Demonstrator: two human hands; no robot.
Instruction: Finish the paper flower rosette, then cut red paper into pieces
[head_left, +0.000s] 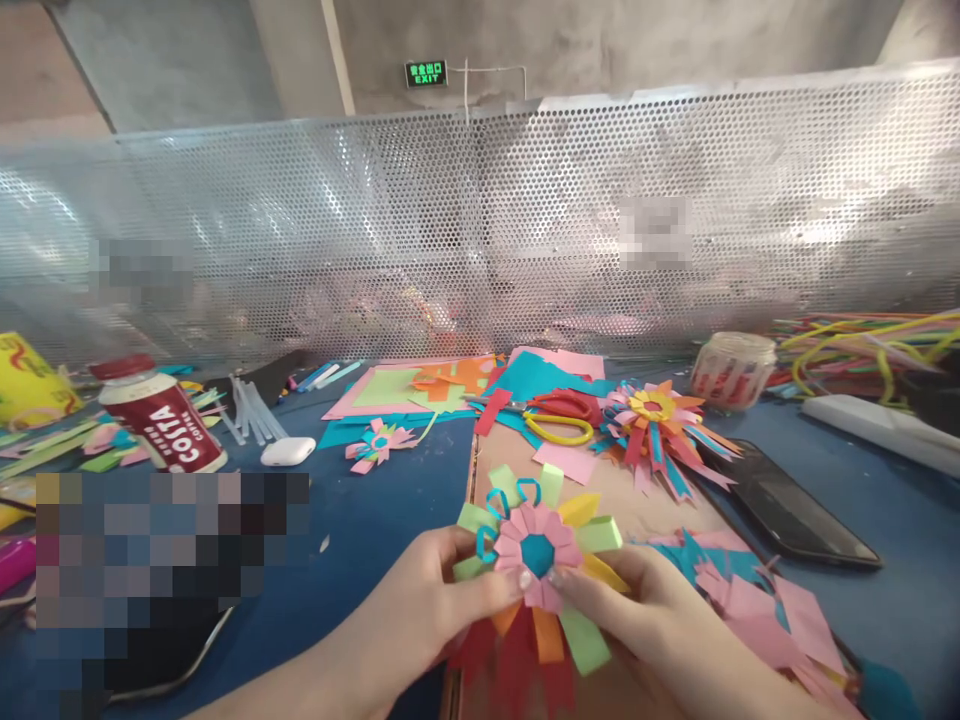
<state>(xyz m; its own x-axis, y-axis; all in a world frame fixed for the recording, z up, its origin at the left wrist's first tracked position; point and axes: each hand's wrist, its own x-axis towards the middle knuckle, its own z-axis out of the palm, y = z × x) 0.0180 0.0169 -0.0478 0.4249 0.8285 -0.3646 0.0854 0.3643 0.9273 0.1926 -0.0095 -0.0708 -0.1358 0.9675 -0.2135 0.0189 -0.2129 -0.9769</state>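
At the far left of the blue bench (390,510), a yellow container (34,385) bears red marks I cannot read. Next, a tilted bottle (161,415) with a red cap has a dark red label reading "COSTA" in large white letters, with "COFFEE" in smaller ones beside it. A white earbud case (288,451) lies near its base, followed by a small paper flower (381,445).

The left hand (442,590) reaches in from the lower left, its thumb pressed on the front of a large paper flower (538,556) and its fingers bent behind the edge. Above, on the wall, a green-lit sign (426,74) reads "安全出口" over "EXIT".

The large flower, pink-ringed with a blue centre, is held between both hands over a sheet of cardboard (637,520). The right hand (637,600) grips its other side from the lower right, thumb on the pink ring close to the left thumb, fingers curled behind.

Beyond stand yellow-and-red-handled scissors (559,428), then a second large flower (652,410), a glass jar (733,370) with unreadable red lettering, and a dark phone (799,500).
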